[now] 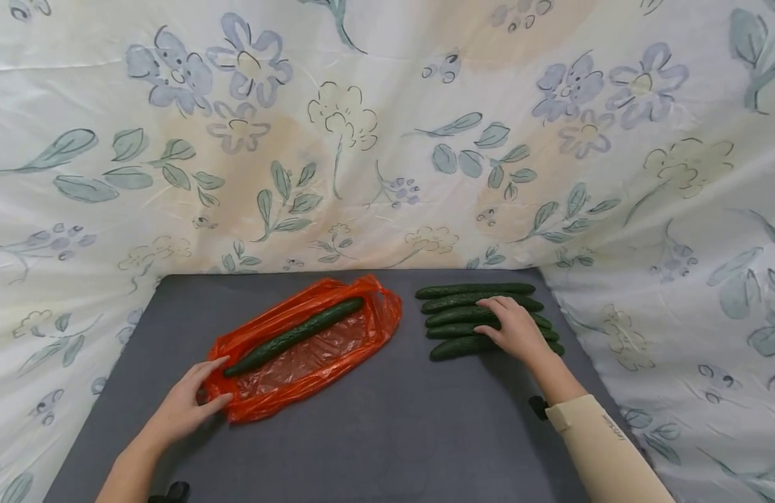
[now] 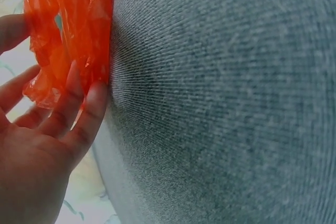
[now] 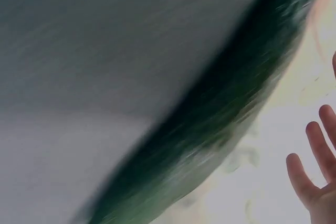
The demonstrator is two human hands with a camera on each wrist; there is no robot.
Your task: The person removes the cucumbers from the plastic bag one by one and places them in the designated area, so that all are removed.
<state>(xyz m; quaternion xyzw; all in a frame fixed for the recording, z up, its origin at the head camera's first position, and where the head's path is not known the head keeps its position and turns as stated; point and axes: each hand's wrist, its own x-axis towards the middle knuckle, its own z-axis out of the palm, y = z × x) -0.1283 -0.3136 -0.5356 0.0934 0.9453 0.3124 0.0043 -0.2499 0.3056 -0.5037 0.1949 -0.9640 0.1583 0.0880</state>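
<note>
An orange-red plastic bag (image 1: 312,374) lies spread on the left of the dark table, with one long cucumber (image 1: 293,337) lying along it. At the bag's near left end is my left hand (image 1: 183,405), thumb and fingers apart; in the left wrist view its extended fingertips touch the crumpled bag (image 2: 79,30). To the right, several cucumbers (image 1: 453,347) lie side by side in a row. My right hand (image 1: 516,327) reaches over their right half, fingers spread. The right wrist view shows a blurred cucumber (image 3: 210,114) close up, with straight fingers (image 3: 317,148) beyond it.
A dark grey table (image 1: 387,433) carries everything. Floral cloth (image 1: 387,140) hangs behind it and along both sides. Between the bag and the row of cucumbers lies a strip of bare tabletop.
</note>
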